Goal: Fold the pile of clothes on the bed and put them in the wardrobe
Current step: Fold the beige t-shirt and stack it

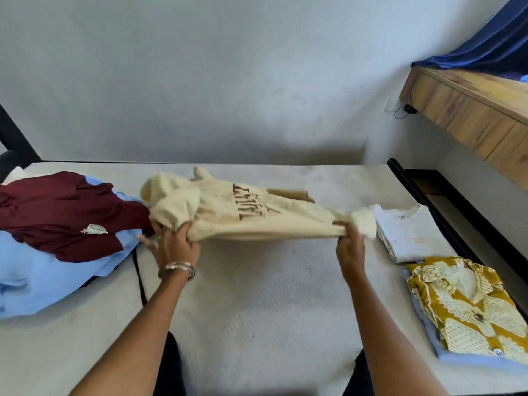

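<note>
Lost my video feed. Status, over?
Left hand and right hand both grip the cream sweatshirt, stretched above the bed. Unfolded pile left, folded stack right. Nothing obstructing.

This is a bedroom in a home. A bed point(257, 310) with a white mattress stands against a plain wall point(200, 81). Clothes point(57, 238) lie on it, some in a heap, some folded. A wood shelf point(471, 110) hangs on the right wall.

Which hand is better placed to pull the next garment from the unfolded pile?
Left. The left hand grips the cream shirt right beside the maroon garment on the pile; the right hand holds the shirt's far end, near the folded clothes.
</note>
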`<state>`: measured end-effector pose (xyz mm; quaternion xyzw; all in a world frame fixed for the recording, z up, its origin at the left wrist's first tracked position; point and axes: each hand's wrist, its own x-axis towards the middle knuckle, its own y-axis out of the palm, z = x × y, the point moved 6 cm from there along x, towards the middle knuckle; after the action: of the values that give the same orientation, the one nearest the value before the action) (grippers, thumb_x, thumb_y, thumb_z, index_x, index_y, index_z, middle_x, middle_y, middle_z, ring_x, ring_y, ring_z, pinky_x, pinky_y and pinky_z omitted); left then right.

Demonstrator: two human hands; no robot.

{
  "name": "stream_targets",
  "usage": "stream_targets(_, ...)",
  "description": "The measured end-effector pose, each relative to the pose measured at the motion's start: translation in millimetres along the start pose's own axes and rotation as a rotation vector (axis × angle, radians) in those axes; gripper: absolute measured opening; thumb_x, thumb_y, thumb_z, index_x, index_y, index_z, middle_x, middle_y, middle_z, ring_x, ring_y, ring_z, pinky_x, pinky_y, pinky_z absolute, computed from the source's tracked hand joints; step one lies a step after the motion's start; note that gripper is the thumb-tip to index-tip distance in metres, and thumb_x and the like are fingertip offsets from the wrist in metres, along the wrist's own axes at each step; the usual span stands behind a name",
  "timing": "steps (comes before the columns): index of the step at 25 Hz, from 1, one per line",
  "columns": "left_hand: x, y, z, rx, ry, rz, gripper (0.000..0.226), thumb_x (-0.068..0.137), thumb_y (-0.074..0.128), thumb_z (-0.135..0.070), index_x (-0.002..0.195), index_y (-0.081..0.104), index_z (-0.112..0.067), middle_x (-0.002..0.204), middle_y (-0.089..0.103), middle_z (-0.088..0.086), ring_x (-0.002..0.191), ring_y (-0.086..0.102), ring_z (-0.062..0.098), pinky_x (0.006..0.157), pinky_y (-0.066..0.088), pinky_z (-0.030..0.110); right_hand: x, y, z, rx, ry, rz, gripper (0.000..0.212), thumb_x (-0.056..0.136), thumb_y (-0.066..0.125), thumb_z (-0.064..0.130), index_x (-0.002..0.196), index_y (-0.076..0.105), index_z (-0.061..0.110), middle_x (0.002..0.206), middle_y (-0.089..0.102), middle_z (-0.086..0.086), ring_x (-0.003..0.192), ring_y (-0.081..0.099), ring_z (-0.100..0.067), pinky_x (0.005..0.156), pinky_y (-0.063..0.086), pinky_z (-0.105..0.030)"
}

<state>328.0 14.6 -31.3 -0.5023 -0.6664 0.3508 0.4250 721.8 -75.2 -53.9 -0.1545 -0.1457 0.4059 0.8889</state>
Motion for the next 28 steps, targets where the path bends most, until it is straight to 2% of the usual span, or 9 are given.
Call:
stream_targets(2, -48, 33, 30, 0.313, -0.019, 0.207, 0.051, 0.082, 0.057, -0.03, 0.131, 0.058, -0.018, 0.155, 0.013, 0.029, 0.146, -0.008, 0.039, 0.106, -0.023, 0.065, -46, 13, -59, -0.363, 0.194, 0.183, 0.048, 0.084, 0.033, 0.004, 0.109, 0.062, 0.032, 0.126, 0.053, -0.023, 0.126, 0.038, -0.044, 0.089, 0.03, -0.039)
stream_targets(5, -93, 67, 53, 0.652, 0.066, 0.364, 0.046, 0.096, 0.04, -0.033, 0.14, 0.048, -0.023, 0.155, -0.027, 0.011, 0.141, -0.031, 0.031, 0.098, -0.031, 0.065, -110, 14, -104, -0.791, 0.598, 0.468, 0.045, 0.099, 0.038, 0.013, 0.142, 0.041, 0.026, 0.16, -0.004, -0.026, 0.145, -0.009, -0.049, 0.113, 0.015, -0.059)
stream_targets(7, -104, 89, 58, 0.816, 0.215, 0.485, 0.045, 0.098, 0.034, -0.028, 0.141, 0.046, -0.026, 0.157, -0.024, 0.004, 0.142, -0.03, 0.029, 0.102, -0.029, 0.063, -131, 11, -108, -0.989, 0.682, 0.514, 0.047, 0.1, 0.039, 0.013, 0.147, 0.036, 0.015, 0.156, -0.022, -0.029, 0.141, -0.015, -0.056, 0.114, 0.016, -0.059)
stream_targets(10, -105, 109, 60, 0.938, 0.414, 0.689, 0.043, 0.097, 0.036, -0.02, 0.137, 0.051, -0.023, 0.159, 0.019, 0.005, 0.149, -0.001, 0.028, 0.11, -0.019, 0.061, -129, 21, -108, -1.274, 0.398, 0.58, 0.028, 0.097, 0.047, 0.013, 0.122, 0.06, 0.017, 0.154, -0.024, -0.029, 0.14, -0.017, -0.059, 0.111, 0.019, -0.062)
stream_targets(12, -99, 109, 64, 0.946, 0.464, 0.803, 0.04, 0.095, 0.039, -0.014, 0.132, 0.054, -0.017, 0.142, 0.048, 0.009, 0.142, 0.03, 0.027, 0.116, -0.013, 0.055, -126, 38, -111, -1.319, 0.094, 0.751, 0.028, 0.094, 0.05, 0.008, 0.12, 0.06, 0.015, 0.161, -0.01, -0.016, 0.148, -0.005, -0.045, 0.112, 0.017, -0.057)
stream_targets(13, -94, 106, 67, 0.941, 0.463, 0.827, 0.04, 0.094, 0.04, -0.014, 0.131, 0.054, -0.015, 0.136, 0.052, 0.01, 0.136, 0.039, 0.026, 0.117, -0.009, 0.053, -128, 44, -111, -1.3, -0.004, 0.867, 0.03, 0.093, 0.049, 0.006, 0.121, 0.058, 0.012, 0.161, 0.014, -0.015, 0.148, 0.014, -0.037, 0.113, 0.019, -0.051)
stream_targets(16, -76, 100, 85, 0.922, 0.352, 0.856, 0.042, 0.091, 0.044, -0.016, 0.133, 0.051, -0.016, 0.136, 0.051, 0.008, 0.128, 0.048, 0.025, 0.12, 0.003, 0.048, -125, 47, -103, -1.3, -0.088, 1.011, 0.028, 0.092, 0.047, 0.005, 0.119, 0.055, 0.006, 0.127, 0.055, -0.014, 0.117, 0.055, -0.031, 0.105, 0.032, -0.039)
stream_targets(24, -72, 98, 100, 0.913, 0.117, 0.836, 0.046, 0.088, 0.05, -0.016, 0.132, 0.052, -0.031, 0.141, 0.043, 0.005, 0.137, 0.029, 0.029, 0.109, 0.02, 0.061, -123, 42, -115, -1.601, 0.075, 1.001, 0.037, 0.092, 0.045, 0.001, 0.123, 0.055, 0.019, 0.113, 0.056, -0.001, 0.105, 0.057, -0.025, 0.101, 0.026, -0.058)
stream_targets(28, -71, 90, 145, 0.071, -0.44, 0.546, 0.034, 0.086, 0.055, -0.02, 0.117, 0.067, -0.024, 0.131, 0.055, 0.014, 0.122, 0.047, 0.037, 0.1, 0.042, 0.042, -113, 27, -132, -1.439, 0.192, 1.019, 0.026, 0.093, 0.04, 0.009, 0.115, 0.051, 0.018, 0.112, 0.055, -0.004, 0.117, 0.045, -0.026, 0.102, 0.024, -0.056)
